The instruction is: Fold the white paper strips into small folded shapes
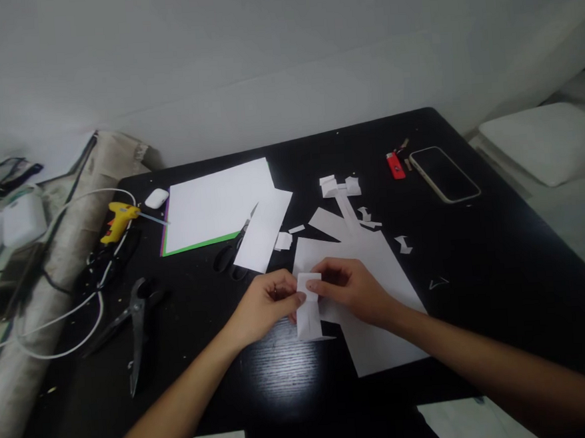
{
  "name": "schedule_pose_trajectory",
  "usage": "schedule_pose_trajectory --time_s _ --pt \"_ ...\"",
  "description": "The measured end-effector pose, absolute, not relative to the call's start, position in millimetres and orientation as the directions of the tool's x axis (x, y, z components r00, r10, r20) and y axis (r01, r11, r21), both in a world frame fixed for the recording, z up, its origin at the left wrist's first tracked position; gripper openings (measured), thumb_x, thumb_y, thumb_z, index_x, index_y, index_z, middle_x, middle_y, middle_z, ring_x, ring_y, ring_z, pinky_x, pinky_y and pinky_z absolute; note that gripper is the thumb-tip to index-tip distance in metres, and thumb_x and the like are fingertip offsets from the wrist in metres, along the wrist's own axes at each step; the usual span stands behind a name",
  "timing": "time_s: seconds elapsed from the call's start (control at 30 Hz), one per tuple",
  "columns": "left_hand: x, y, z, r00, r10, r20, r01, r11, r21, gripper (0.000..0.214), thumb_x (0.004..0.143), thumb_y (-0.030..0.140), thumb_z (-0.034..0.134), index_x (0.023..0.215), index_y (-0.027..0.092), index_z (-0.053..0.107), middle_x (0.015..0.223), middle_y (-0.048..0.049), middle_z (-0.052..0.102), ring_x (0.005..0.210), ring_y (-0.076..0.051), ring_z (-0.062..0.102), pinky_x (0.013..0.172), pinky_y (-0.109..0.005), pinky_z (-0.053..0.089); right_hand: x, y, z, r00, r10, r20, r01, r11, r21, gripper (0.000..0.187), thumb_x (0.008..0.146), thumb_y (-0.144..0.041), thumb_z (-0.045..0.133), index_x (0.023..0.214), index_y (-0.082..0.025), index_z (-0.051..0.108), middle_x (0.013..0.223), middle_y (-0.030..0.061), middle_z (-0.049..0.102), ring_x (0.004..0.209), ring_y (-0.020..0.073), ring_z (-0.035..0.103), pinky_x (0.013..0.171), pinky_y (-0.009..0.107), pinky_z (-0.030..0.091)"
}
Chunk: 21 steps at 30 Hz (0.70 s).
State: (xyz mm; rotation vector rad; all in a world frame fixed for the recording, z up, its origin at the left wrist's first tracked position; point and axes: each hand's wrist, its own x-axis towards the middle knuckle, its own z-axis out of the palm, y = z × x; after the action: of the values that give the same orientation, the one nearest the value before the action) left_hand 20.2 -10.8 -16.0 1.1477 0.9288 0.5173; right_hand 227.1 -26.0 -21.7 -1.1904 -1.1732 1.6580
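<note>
Between both hands is a folded piece of white paper (308,321), held above the near part of the table. My left hand (268,297) pinches its left edge, thumb on top. From the other side my right hand (350,287) grips the upper part with thumb and fingers. A large white paper sheet (381,336) lies under my right hand and forearm. Beyond it stands a folded white paper construction (341,190) with a long strip running toward me. A white paper strip (266,233) lies left of the hands, partly covering black-handled scissors (224,257).
On the left are a yellow glue gun (120,221) with its cable, pliers (138,316) and a white earbud case (157,198). A stack of paper (216,201) lies at the back. A red lighter (395,165) and a phone (444,174) lie right, with paper scraps (403,244) nearer.
</note>
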Motion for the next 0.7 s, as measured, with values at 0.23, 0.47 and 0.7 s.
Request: schedule_pose_trajectory --time_s 0.23,0.47,0.7 --pt "20.9 -12.4 -13.8 0.543 0.745 -0.387 0.169 0.355 0.92 0.012 0.082 0.022 0.072 0.079 0.015 0.063 0.063 0.0025 0.064 0.051 -0.009 0.058 0.054 -0.022 0.049 226.9 -24.4 -20.9 -0.264 0.932 -0.247 -0.09 -0.279 -0.956 0.019 0.076 -0.034 0.083 0.086 -0.019 0.075 0.082 0.0023 0.073 0.076 0.0167 0.066 0.073 0.031 0.052" --pt "21.7 -14.5 -13.3 0.541 0.74 -0.4 0.215 0.338 0.916 0.011 0.082 0.02 0.069 0.077 0.015 0.061 0.06 0.0029 0.061 0.05 -0.009 0.057 0.052 -0.022 0.047 227.1 -24.2 -21.2 -0.299 0.923 -0.242 -0.022 -0.26 -0.965 0.018 0.079 -0.036 0.08 0.085 -0.019 0.074 0.081 0.0025 0.072 0.076 0.0177 0.065 0.073 0.032 0.051" --pt "21.0 -16.3 -10.2 0.556 0.727 -0.404 0.261 0.308 0.915 0.013 0.082 0.017 0.067 0.074 0.016 0.058 0.057 0.0045 0.059 0.05 -0.009 0.056 0.052 -0.021 0.045 227.3 -23.4 -19.8 -0.326 0.919 -0.222 0.02 -0.228 -0.973 0.018 0.082 -0.036 0.077 0.079 -0.018 0.073 0.074 0.0011 0.069 0.07 0.0159 0.061 0.067 0.03 0.048"
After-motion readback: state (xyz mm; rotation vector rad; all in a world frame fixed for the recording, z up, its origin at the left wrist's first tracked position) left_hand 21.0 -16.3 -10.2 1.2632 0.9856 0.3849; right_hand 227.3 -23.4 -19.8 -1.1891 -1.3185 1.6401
